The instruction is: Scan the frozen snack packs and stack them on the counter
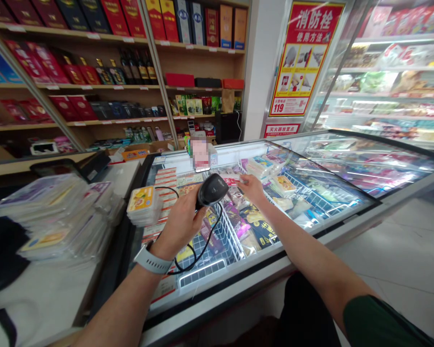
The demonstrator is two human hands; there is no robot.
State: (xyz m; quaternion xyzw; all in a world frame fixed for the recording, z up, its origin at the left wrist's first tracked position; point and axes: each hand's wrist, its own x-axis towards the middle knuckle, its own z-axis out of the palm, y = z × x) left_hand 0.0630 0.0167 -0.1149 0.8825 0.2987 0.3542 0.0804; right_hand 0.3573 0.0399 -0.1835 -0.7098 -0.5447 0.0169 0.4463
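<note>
My left hand (179, 224) is wrapped round the handle of a black barcode scanner (212, 189), its head turned to the right. A black cable (202, 260) loops down from it over the glass. My right hand (253, 189) pinches a red and white price label (232, 180), just right of the scanner's head. Both hands are above the glass top of the chest freezer (235, 279). Rows of similar labels (165, 193) lie along the glass to the left. A phone (201, 156), its screen blurred, stands beyond the scanner.
A stack of flat packs with a yellow label (142, 202) sits on the freezer's left end. More packs (65, 217) are piled on the counter at left. Shelves of boxes and bottles (115, 72) line the back. A lit display fridge (394, 77) stands at right.
</note>
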